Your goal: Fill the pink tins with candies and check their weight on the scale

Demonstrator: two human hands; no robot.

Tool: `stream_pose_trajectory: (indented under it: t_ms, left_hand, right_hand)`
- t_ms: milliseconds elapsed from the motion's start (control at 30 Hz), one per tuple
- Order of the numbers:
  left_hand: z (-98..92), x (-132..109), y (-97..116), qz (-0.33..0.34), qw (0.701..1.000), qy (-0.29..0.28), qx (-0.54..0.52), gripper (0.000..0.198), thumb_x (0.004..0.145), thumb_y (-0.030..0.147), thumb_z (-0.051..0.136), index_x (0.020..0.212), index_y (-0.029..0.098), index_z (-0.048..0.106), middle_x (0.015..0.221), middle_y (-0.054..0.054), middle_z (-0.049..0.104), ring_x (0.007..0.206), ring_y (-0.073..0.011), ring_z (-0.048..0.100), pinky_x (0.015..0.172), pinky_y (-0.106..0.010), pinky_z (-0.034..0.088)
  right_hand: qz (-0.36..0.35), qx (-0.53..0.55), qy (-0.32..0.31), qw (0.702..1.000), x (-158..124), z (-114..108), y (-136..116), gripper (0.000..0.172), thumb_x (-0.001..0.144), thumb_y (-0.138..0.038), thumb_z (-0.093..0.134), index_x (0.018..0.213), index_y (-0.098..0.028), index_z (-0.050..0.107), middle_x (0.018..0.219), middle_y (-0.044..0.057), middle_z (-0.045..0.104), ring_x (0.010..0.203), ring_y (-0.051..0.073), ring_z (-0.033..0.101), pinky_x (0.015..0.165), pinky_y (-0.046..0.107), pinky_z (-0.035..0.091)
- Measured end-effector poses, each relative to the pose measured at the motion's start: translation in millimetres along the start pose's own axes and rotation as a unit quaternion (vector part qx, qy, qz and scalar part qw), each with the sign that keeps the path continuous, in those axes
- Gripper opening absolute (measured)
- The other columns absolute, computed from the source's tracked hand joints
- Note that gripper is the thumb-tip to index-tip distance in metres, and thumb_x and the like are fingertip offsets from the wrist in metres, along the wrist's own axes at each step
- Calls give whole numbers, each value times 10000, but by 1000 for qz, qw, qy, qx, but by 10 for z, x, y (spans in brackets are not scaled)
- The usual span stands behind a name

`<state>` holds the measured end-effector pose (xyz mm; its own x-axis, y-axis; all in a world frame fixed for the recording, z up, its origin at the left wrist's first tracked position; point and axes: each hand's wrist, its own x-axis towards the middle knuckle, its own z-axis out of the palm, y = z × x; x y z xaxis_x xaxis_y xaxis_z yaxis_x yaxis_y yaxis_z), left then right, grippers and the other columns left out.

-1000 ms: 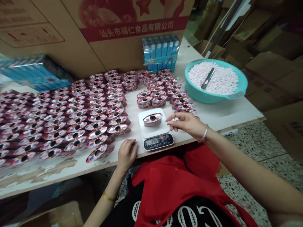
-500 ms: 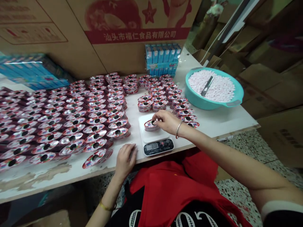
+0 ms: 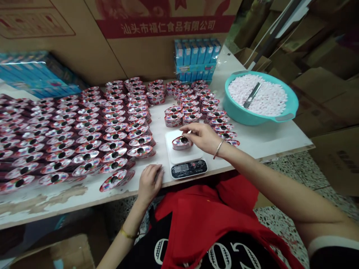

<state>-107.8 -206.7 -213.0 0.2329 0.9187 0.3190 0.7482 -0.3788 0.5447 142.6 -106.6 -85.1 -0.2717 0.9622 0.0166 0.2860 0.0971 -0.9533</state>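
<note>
On the white plate of a digital kitchen scale [image 3: 169, 154] sits a small oval red-and-white printed box [image 3: 177, 145] with a round dark hole in its top. My right hand [image 3: 204, 137] is just over the box, with thumb and fingers bent together by the hole. Whatever the fingertips hold, if anything, is hidden or too small to name. My left hand [image 3: 150, 181] lies on the table edge left of the scale, fingers loosely stretched and holding nothing. The scale's display is lit, its digits hard to read.
Rows of similar oval boxes [image 3: 114, 145] cover the table's left side, with more behind the scale. A turquoise basin [image 3: 238, 112] of small white candies stands at the right, a metal scoop [image 3: 252, 95] in it. Blue packs [image 3: 193, 56] stand before a large carton [image 3: 140, 48].
My right hand has lifted slightly off the hole of the box and its fingers have shifted. The left hand stays on the table edge. The camera view has tilted down a little.
</note>
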Motion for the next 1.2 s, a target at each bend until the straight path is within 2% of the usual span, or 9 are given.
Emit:
stream_pose_trajectory:
  t_ms: [167, 300, 433, 567, 667, 733, 933, 1100, 1200]
  left_hand:
    - [-9, 11, 23, -5, 1000, -3, 2, 207, 905, 289, 493, 1063, 195, 586, 917, -75, 622, 876, -193, 593, 790, -335, 486]
    - [-10, 22, 30, -7, 1000, -4, 6, 209, 904, 301, 492, 1058, 195, 586, 916, -78, 620, 867, -195, 593, 792, -341, 487]
    - [-3, 4, 32, -18, 1000, -11, 3, 210, 905, 313, 491, 1055, 205, 589, 916, -75, 621, 879, -202, 599, 804, -348, 491]
    - [-59, 66, 148, -5, 1000, 23, -11, 247, 916, 297, 485, 1125, 203, 577, 956, -80, 618, 903, -194, 596, 810, -339, 494]
    - [-132, 263, 324, 40, 995, 92, 28, 382, 902, 332, 522, 1264, 210, 529, 1154, -127, 589, 1080, -235, 559, 934, -395, 452]
    - [-159, 447, 451, 62, 990, 105, 69, 466, 900, 384, 519, 1336, 224, 487, 1309, -147, 526, 1218, -274, 486, 1029, -448, 375]
    - [-30, 879, 685, 108, 986, 34, 120, 453, 932, 432, 450, 1348, 258, 487, 1501, -117, 386, 1396, -305, 301, 1101, -511, 242]
    - [48, 944, 675, 122, 989, 51, 71, 529, 945, 410, 433, 1434, 218, 370, 1508, -152, 367, 1412, -294, 286, 1107, -499, 245]
    - [5, 875, 619, 103, 991, 80, 34, 531, 930, 410, 474, 1422, 230, 388, 1466, -145, 418, 1376, -282, 347, 1106, -478, 272]
  right_hand:
    - [124, 262, 31, 957, -83, -251, 31, 83, 859, -162, 592, 911, -135, 651, 831, 36, 661, 733, 93, 625, 709, 228, 544]
    - [182, 321, 51, 928, -229, -483, 145, 121, 792, -16, 620, 817, -134, 618, 876, 66, 682, 875, 119, 675, 792, 216, 555]
    - [208, 290, 61, 932, -355, -555, 261, 110, 799, -146, 706, 796, -131, 597, 811, 70, 688, 716, 109, 678, 579, 170, 536]
    - [167, 194, 70, 964, -361, -481, 257, 194, 800, -282, 713, 775, -127, 600, 622, 4, 629, 448, 34, 494, 392, 133, 377]
    - [100, 150, 49, 982, -274, -362, 186, 120, 816, -246, 658, 818, -133, 619, 595, -33, 593, 448, 30, 461, 412, 142, 357]
    - [79, 129, 31, 988, -195, -267, 137, 49, 822, -179, 604, 839, -135, 619, 593, -40, 579, 466, 40, 482, 451, 159, 376]
    - [70, 51, 12, 996, -37, -36, 39, 138, 806, -52, 507, 847, -141, 604, 599, -44, 555, 489, 73, 517, 538, 218, 429]
    - [55, -2, -2, 998, -1, 43, 14, 133, 799, -47, 544, 833, -160, 606, 537, -57, 534, 517, 92, 541, 554, 219, 445]
    - [42, -3, -3, 999, 24, 70, 35, 135, 813, -64, 544, 849, -171, 619, 589, -44, 573, 529, 92, 552, 563, 226, 465]
